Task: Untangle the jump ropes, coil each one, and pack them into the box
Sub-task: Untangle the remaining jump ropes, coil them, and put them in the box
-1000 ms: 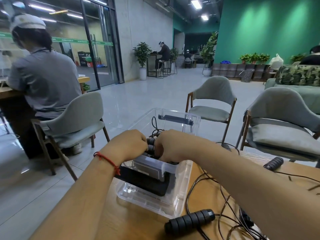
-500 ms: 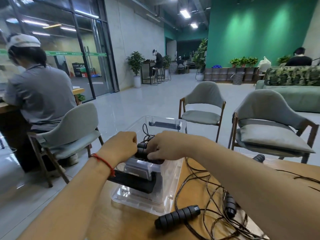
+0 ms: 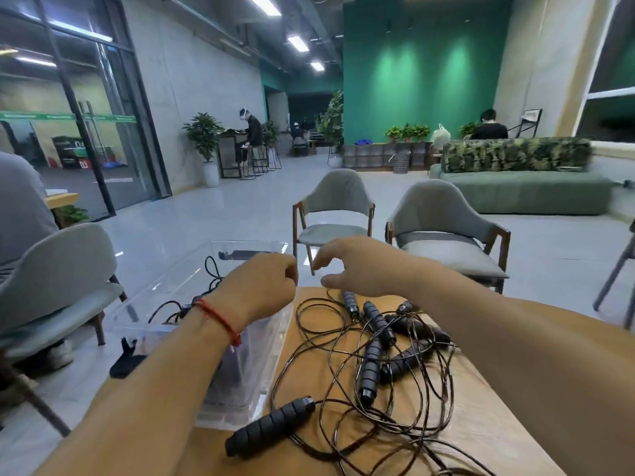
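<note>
Here, your left hand [image 3: 263,286], clenched, and right hand [image 3: 347,266], released, hold nothing; the tangle of jump ropes [image 3: 371,369] likely needs loosening next.

Clear glossy plastic box [image 3: 275,341]; matt ribbed handle [image 3: 269,428]; wooden table [image 3: 481,438].

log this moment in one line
left hand curled above box | right hand open, empty | tangled ropes on table
</note>
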Available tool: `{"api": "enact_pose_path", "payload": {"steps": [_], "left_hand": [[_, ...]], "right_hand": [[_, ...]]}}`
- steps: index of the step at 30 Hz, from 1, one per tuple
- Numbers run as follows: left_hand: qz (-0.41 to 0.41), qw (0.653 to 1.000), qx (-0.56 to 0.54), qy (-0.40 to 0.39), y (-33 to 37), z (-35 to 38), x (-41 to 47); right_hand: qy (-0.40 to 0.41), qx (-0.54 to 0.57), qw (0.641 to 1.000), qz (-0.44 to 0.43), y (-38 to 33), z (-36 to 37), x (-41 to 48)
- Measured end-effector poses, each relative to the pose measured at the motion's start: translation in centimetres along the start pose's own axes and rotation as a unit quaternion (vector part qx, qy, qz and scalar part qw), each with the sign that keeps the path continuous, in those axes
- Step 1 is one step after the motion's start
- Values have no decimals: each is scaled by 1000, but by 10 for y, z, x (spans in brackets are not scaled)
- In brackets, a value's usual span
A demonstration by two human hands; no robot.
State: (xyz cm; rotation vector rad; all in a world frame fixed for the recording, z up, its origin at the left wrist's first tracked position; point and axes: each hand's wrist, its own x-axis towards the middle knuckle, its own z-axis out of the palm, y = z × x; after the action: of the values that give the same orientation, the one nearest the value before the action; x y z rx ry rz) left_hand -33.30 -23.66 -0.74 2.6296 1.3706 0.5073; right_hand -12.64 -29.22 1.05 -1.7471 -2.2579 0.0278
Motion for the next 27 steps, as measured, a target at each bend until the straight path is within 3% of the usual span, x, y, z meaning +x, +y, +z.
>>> {"api": "enact_pose_path", "payload": {"steps": [10, 18, 23, 27], "left_hand": [[61, 995, -4, -78, 75, 65, 32], [67, 974, -80, -202, 129, 129, 36], [98, 978, -84, -163, 137, 140, 41], [116, 980, -153, -57, 149, 108, 45]], "right_hand": [[34, 23, 991, 127, 93, -8, -71], [35, 52, 977, 205, 138, 17, -105], [26, 77, 974, 214, 143, 29, -109], [74, 151, 966, 198, 137, 22, -102]]}}
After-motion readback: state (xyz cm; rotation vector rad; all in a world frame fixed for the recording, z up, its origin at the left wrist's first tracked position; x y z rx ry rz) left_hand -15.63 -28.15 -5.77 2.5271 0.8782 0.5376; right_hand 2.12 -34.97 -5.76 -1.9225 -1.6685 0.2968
